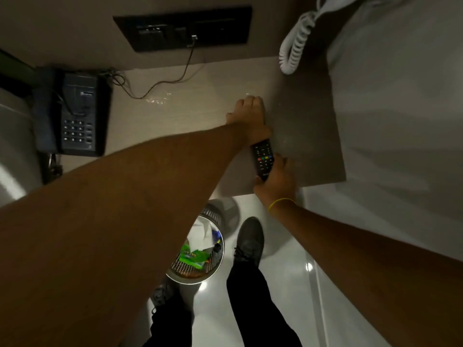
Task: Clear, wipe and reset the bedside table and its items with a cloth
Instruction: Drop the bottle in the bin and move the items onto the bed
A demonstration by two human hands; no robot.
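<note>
The bedside table (190,113) has a pale wood top, in shadow on its right side. A black remote control (263,157) with coloured buttons lies near the table's right front corner. My right hand (275,182) grips its near end from below. My left hand (248,116) reaches across from the left, with the fingers curled, knuckles up, over the remote's far end. What lies under that palm is hidden. No cloth shows in either hand. A black telephone (77,113) sits at the table's left edge on something dark blue (42,121).
A black wall panel (185,28) has a thin cable (160,83) trailing onto the table. A white coiled cord (293,46) hangs at the upper right beside the white bed (400,121). A mesh waste bin (198,256) with rubbish stands on the glossy floor by my shoes (250,241).
</note>
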